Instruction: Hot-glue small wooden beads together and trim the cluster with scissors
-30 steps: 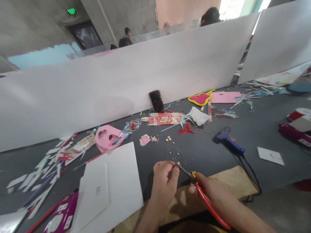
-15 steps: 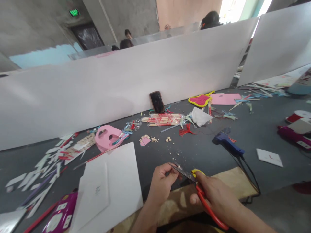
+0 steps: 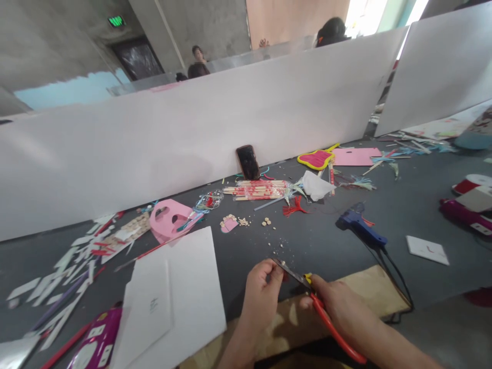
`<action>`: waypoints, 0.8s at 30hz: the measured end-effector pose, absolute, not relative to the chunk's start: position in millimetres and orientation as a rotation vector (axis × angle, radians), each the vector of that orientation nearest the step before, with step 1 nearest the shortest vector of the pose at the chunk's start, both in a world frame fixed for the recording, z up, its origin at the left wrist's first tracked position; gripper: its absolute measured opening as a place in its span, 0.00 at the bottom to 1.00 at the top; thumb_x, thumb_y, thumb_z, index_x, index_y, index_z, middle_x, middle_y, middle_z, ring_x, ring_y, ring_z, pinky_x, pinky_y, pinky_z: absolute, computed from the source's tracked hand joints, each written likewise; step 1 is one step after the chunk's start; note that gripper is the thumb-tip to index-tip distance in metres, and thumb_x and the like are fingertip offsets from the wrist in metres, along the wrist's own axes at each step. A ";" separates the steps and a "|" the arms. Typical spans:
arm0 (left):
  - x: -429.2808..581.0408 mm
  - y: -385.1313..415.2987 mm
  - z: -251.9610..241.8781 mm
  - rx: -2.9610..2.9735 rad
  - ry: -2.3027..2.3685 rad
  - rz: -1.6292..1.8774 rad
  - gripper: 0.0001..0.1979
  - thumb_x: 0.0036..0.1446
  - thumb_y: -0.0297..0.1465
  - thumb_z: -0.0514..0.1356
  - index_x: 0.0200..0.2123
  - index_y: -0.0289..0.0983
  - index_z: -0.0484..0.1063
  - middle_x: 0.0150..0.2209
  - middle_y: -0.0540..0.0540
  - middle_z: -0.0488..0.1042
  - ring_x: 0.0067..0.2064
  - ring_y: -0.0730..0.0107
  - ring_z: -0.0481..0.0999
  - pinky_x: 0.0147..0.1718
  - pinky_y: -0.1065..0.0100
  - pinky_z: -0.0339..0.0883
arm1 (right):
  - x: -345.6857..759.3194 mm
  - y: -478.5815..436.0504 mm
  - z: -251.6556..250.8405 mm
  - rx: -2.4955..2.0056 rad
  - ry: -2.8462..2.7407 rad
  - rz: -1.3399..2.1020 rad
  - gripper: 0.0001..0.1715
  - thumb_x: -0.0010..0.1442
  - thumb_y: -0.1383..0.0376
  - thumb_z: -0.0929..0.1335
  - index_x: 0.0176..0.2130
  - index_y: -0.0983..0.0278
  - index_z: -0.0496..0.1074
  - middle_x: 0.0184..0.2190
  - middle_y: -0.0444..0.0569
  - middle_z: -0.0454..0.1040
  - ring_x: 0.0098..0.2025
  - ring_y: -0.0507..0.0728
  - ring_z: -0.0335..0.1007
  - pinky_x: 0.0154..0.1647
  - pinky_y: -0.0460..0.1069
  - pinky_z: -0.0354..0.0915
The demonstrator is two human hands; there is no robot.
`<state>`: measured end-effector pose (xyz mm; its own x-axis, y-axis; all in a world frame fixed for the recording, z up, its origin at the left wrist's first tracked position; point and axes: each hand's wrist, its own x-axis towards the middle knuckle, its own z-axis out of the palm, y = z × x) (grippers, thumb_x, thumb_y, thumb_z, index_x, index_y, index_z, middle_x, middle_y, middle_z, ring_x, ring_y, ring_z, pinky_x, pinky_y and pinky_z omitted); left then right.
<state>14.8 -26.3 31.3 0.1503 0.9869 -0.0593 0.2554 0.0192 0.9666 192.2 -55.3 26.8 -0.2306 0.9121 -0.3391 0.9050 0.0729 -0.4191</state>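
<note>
White partitions (image 3: 192, 128) back the surface (image 3: 319, 230). Near its front edge, the right hand (image 3: 340, 305) has a closed grip on scissors (image 3: 295, 274); the left hand (image 3: 263, 292) pinches beside their tips, contents hidden. Small snips clear of it seem best.

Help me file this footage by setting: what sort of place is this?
Probably a craft workroom. A blue tool that looks like a glue gun lies on the dark table, near a packet of red-and-pale sticks, and the right hand holds scissors.
</note>
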 end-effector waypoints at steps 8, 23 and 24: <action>11.6 -23.7 26.5 1.685 1.364 1.017 0.14 0.60 0.33 0.54 0.25 0.36 0.74 0.30 0.44 0.76 0.36 0.62 0.72 0.41 0.63 0.62 | 195.2 -53.7 20.8 -1.806 -2.281 0.890 0.19 0.60 0.53 0.60 0.41 0.66 0.65 0.31 0.58 0.78 0.32 0.65 0.75 0.28 0.51 0.60; 12.7 -20.5 30.6 1.604 1.307 0.965 0.11 0.55 0.29 0.56 0.24 0.35 0.74 0.30 0.43 0.77 0.37 0.61 0.73 0.40 0.63 0.62 | 196.3 -55.1 24.4 -1.924 -2.396 0.763 0.20 0.59 0.61 0.64 0.49 0.70 0.66 0.32 0.58 0.79 0.34 0.66 0.77 0.29 0.50 0.61; 13.0 -20.7 31.0 1.634 1.322 0.973 0.11 0.55 0.29 0.56 0.23 0.35 0.74 0.30 0.44 0.77 0.37 0.61 0.73 0.41 0.63 0.61 | 194.6 -54.9 25.0 -1.948 -2.399 0.771 0.19 0.60 0.64 0.63 0.50 0.70 0.65 0.32 0.58 0.80 0.34 0.65 0.77 0.29 0.50 0.61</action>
<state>13.0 -20.7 31.0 0.1574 0.9844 0.0780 0.3669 -0.1317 0.9209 194.6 -54.9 25.0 -0.2511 0.9103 -0.3290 0.9315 0.1348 -0.3378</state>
